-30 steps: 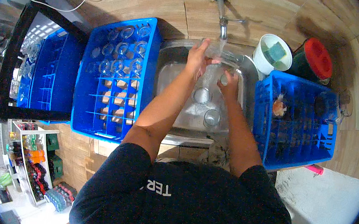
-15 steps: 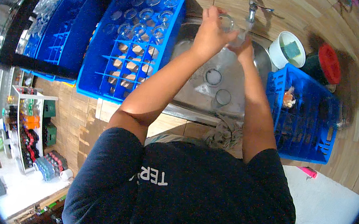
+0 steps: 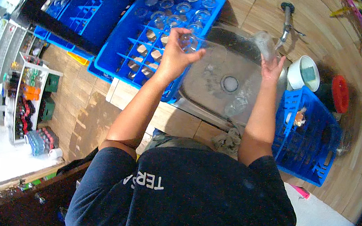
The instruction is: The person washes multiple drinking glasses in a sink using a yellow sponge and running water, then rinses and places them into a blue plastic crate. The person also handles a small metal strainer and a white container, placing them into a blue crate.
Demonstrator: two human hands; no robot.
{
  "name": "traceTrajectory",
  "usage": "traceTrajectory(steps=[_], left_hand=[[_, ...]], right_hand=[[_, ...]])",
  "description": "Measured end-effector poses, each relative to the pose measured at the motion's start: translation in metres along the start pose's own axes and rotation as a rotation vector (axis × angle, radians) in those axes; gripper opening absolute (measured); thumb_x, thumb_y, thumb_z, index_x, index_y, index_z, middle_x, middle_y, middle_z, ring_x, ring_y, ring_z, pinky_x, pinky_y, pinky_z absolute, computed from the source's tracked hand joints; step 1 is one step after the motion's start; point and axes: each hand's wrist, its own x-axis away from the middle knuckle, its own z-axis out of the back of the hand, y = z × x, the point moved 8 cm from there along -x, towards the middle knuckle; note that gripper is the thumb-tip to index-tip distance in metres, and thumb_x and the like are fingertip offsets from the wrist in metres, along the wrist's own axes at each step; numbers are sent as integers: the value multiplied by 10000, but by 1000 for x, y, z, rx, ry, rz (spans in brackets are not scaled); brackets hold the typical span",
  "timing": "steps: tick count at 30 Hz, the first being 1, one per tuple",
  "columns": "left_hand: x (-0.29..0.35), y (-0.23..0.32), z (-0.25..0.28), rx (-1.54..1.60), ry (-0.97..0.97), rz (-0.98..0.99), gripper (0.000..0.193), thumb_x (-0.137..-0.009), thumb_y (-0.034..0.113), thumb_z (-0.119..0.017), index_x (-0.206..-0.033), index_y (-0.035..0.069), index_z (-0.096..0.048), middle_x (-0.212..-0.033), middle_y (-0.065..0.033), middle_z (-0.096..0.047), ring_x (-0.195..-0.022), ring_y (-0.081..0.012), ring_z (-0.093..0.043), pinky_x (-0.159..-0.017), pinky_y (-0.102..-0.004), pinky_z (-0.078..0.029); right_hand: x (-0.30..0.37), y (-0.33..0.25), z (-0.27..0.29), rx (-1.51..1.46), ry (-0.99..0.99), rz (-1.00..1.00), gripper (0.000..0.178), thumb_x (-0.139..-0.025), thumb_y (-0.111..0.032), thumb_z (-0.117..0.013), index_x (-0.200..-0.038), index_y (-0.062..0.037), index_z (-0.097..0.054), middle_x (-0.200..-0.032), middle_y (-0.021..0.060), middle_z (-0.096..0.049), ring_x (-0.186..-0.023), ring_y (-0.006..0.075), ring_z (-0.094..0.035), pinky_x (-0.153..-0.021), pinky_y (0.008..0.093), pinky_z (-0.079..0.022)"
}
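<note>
My left hand (image 3: 175, 59) is at the right edge of a blue crate (image 3: 122, 38), fingers and thumb curved around a clear drinking glass (image 3: 189, 44). On the right, my right hand (image 3: 271, 70) is beside the tap (image 3: 286, 26), holding a second clear glass (image 3: 263, 42) that is blurred and tilted. Below both hands lies a steel sink (image 3: 213, 67) with a round drain (image 3: 229, 84). Another clear glass (image 3: 237, 105) rests on its floor near the front. Several glasses stand in the crate's far compartments.
A second blue crate (image 3: 306, 142) stands right of the sink, near a white tub (image 3: 304, 73) of liquid and a red-topped container (image 3: 340, 94). A crumpled cloth (image 3: 227, 141) hangs at the sink's front edge. More blue crates (image 3: 82, 15) stand at the far left, behind a dark frame.
My hands have moved apart. The left has gone left with a glass to the crate's edge, while the right stays by the tap with a glass. The view has shifted.
</note>
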Motion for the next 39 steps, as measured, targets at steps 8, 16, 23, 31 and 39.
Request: traceTrajectory(steps=[8, 16, 23, 31, 39], left_hand=[[37, -62, 142, 1020, 400, 342, 458, -825, 371, -581, -1080, 34, -404, -926, -132, -539, -954, -369, -597, -750, -423, -537], [155, -169, 385, 1147, 1083, -26, 677, -778, 472, -607, -1150, -36, -359, -1186, -216, -445, -1056, -390, -527, -871, -464, -490], [195, -311, 503, 733, 1387, 223, 469, -829, 243, -620, -1168, 35, -372, -1125, -160, -463, -911, -329, -575, -647, -447, -568], [116, -385, 551, -586, 1129, 586, 618, -624, 141, -796, -1115, 33, -438, -1047, -177, -508, -917, -307, -543, -822, -383, -465], [69, -449, 524, -856, 618, 732, 466, -768, 88, -575, -1208, 149, -435, -1213, -158, -446, -1081, -385, -488, -910, -442, -424]], right_hand=[[-16, 43, 12, -79, 135, -409, 648, -835, -371, -606, -1252, 62, -362, -1245, 260, -420, -1128, 393, -450, -930, 487, -449], [9, -12, -53, 1402, -110, 173, 664, -754, -270, -700, -1304, -64, -389, -1274, 124, -474, -1087, 273, -507, -871, 381, -417], [0, -47, -71, 1667, -172, 654, 646, -723, -261, -751, -1234, 5, -459, -1120, 141, -568, -986, 227, -552, -826, 342, -451], [-8, -72, -99, 2197, -178, 992, 656, -692, -396, -739, -1164, 16, -546, -1139, 176, -584, -1035, 292, -547, -898, 366, -413], [33, -85, -76, 1695, 307, 885, 687, -755, -399, -659, -1247, 32, -452, -1235, 184, -507, -1089, 303, -510, -915, 374, -421]])
